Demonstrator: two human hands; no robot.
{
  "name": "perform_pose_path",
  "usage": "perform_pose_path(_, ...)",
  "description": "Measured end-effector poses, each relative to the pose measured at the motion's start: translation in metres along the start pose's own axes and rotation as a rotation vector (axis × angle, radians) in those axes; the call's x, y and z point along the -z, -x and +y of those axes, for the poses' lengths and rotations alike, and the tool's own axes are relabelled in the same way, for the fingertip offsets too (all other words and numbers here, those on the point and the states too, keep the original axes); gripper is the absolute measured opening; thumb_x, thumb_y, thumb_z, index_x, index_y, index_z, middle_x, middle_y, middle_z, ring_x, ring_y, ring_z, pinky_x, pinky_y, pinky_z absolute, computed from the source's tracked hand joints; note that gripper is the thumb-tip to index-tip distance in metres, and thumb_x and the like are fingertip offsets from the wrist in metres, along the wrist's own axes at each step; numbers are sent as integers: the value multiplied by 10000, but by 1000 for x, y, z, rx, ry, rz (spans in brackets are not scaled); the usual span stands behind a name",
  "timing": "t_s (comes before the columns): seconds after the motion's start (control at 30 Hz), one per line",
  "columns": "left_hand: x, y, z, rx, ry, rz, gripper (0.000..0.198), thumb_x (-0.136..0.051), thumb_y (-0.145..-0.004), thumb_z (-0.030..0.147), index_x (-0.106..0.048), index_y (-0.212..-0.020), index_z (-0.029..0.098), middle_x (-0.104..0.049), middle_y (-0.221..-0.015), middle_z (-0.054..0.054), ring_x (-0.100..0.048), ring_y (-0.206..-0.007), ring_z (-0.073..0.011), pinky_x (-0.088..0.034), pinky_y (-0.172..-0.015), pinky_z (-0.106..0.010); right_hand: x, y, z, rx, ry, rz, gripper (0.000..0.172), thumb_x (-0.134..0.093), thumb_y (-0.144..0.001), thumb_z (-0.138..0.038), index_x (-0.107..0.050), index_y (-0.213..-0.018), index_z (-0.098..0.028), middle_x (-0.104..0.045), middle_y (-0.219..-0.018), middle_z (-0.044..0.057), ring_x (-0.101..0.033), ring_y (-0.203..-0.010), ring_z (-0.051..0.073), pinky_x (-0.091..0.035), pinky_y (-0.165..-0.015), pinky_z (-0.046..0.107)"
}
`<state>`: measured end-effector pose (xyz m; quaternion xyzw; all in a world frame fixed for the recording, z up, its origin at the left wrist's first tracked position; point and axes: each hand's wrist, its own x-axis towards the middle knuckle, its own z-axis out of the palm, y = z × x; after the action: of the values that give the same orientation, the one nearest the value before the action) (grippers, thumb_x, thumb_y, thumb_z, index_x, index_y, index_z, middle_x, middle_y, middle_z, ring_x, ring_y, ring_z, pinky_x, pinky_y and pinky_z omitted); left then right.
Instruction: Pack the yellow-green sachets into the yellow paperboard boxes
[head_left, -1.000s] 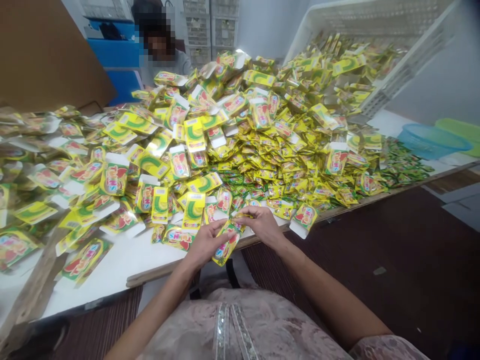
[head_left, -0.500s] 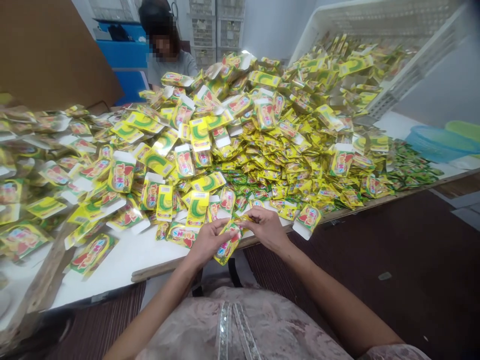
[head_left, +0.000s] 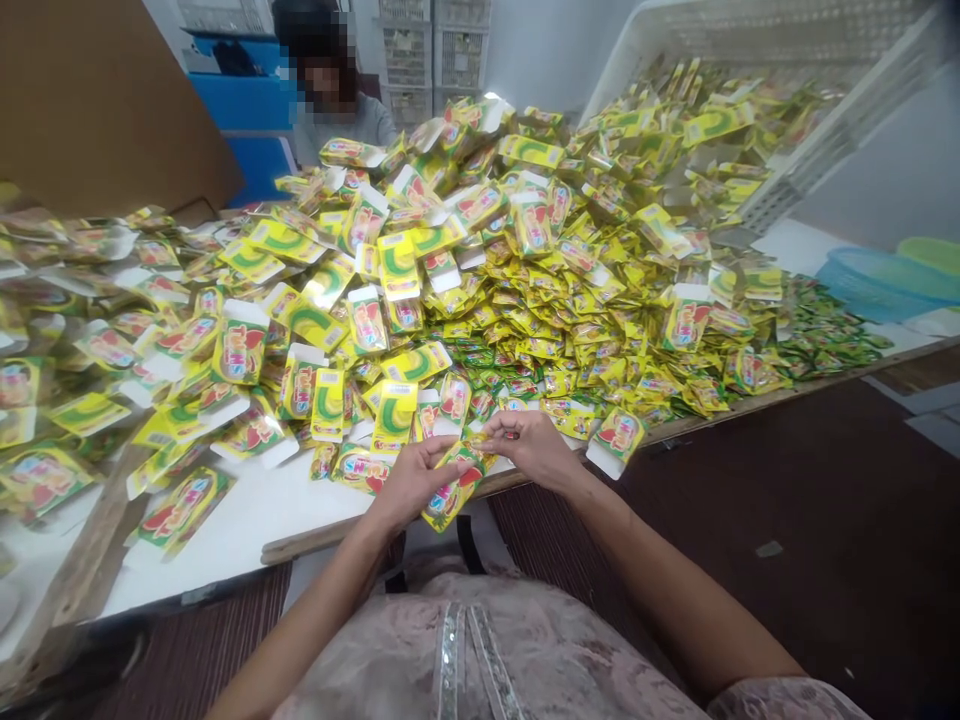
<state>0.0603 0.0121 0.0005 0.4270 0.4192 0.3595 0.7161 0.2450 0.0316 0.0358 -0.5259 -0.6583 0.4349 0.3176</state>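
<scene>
My left hand (head_left: 416, 482) grips a small yellow and green printed carton (head_left: 454, 494) with a watermelon picture, its thumb across the front. The carton hangs tilted over the table's front edge, its upper end toward my right hand. My right hand (head_left: 525, 445) is closed at that end, thumb and fingers pinching a small yellow sachet (head_left: 475, 438) that mostly hides behind the fingertips and the carton's mouth. Just beyond lie more cartons (head_left: 394, 418), several with white flaps open, and a heap of yellow sachets (head_left: 592, 300).
A white plastic crate (head_left: 817, 140) tips cartons onto the pile at the back right. Green sachets (head_left: 832, 325) and a blue basin (head_left: 885, 280) are at the right. A person (head_left: 341, 110) sits across the table. A wooden strip (head_left: 315, 540) edges the white tabletop.
My right hand has moved slightly left against the carton's upper end, and less of the yellow sachet shows. The carton has shifted a little left and down with my left hand.
</scene>
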Motion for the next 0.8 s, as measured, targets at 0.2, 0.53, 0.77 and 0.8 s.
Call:
perform_pose_path(0.2,0,2,-3,27,-36,-8,449,-790,-587,343,-677,-973,143,-714,-754,-22,-607,-604,-131,-440,-574,-217,-2,1,3,131,85,-58,121,-689,-702,-276,-639,-628,-194,-601,-664,-5,-535,-674,144,-399,-662,270)
perform_pose_path(0.53,-3,4,1,34,-29,111,448,-840,-477,313,-683,-847,118,-667,-574,2,-562,-501,-105,-430,-518,-206,-6,13,-1,19,-41,-236,147,-616,-775,-325,-610,-857,-202,-651,-743,23,-618,-867,212,-454,-752,332)
perform_pose_path(0.77,-6,3,7,25,2,150,482,-816,-516,389,-680,-884,109,-677,-616,-32,-609,-556,-156,-464,-555,-250,-25,18,8,-104,-236,-154,317,-684,-683,-264,-505,-940,-211,-645,-871,25,-602,-732,145,-455,-605,245)
perform_pose_path(0.8,-5,3,8,12,-9,144,498,-796,-546,412,-678,-929,116,-691,-665,-43,-625,-601,-171,-474,-581,-259,-26,17,9,-115,-247,-127,326,-676,-687,-270,-501,-956,-210,-640,-825,12,-597,-710,142,-449,-593,241)
